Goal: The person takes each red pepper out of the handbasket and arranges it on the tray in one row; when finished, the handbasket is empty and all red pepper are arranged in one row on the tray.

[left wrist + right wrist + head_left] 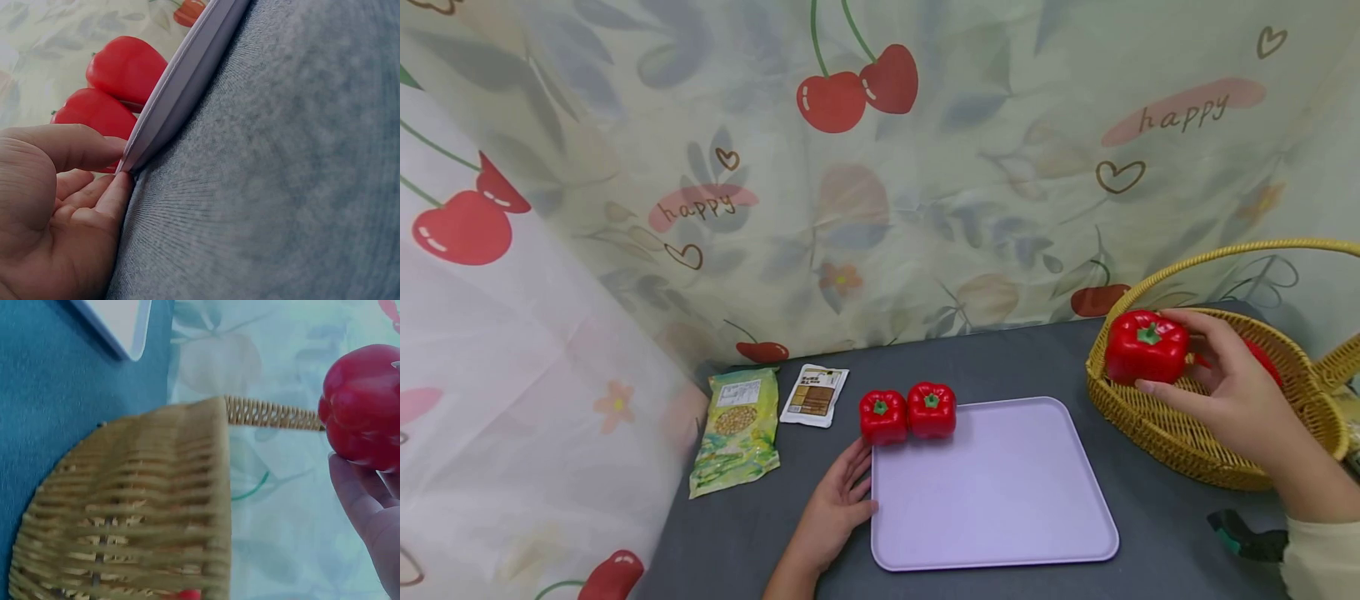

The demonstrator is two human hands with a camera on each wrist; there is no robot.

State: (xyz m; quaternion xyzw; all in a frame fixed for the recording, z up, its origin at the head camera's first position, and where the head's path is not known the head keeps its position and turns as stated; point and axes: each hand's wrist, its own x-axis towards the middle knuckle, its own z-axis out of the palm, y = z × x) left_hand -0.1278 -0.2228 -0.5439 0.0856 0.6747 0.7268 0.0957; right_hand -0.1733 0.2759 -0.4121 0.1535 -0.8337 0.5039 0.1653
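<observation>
My right hand (1240,392) grips a red bell pepper (1147,348) with a green stem, held up over the near-left part of a wicker basket (1180,442). In the right wrist view the same bell pepper (365,406) sits in the fingers, above the basket's rim. Two more red bell peppers (883,417) (932,410) stand side by side at the far-left corner of a lilac tray (992,500). My left hand (835,508) is at the tray's left edge; in the left wrist view its thumb and fingers pinch the rim (159,115).
Inside the basket another red item (1264,360) is partly hidden behind the right hand. The basket's tall handle (1247,246) arches over it. A green-yellow food bag (737,433) and a small white-brown packet (815,396) lie left of the tray. A printed curtain (925,208) hangs behind the dark table.
</observation>
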